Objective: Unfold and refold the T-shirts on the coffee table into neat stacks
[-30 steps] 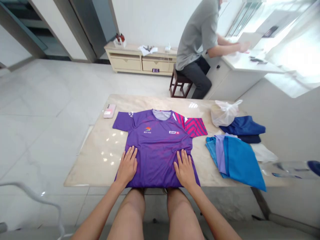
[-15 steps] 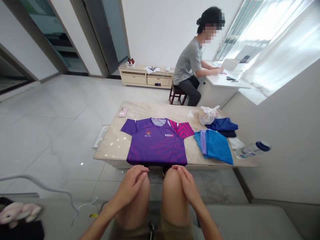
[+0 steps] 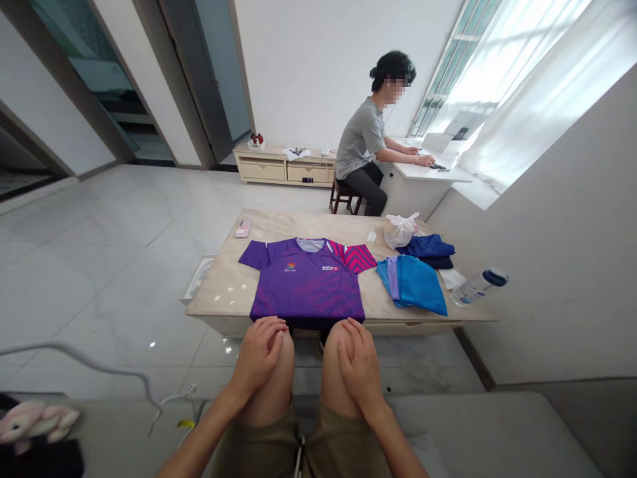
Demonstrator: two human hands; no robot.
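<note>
My left hand rests on my left knee, its fingers stretched over the kneecap and holding nothing. On the other knee lies my right hand, also empty with its fingers spread. Just beyond both knees, a purple T-shirt is spread flat on the low table, its collar toward the far side and its hem hanging over the near edge. One sleeve carries a pink and dark zigzag pattern. To the right of the shirt sits a folded blue garment with a lilac strip.
Dark blue clothing, a white plastic bag and a clear bottle stand on the table's right part. A phone lies at its far left. A person sits at a white desk. A cable crosses the left.
The camera view has shifted, so the table and person appear further left. My right hand has moved further onto the top of my knee. The seated person's hands and head have shifted slightly.
</note>
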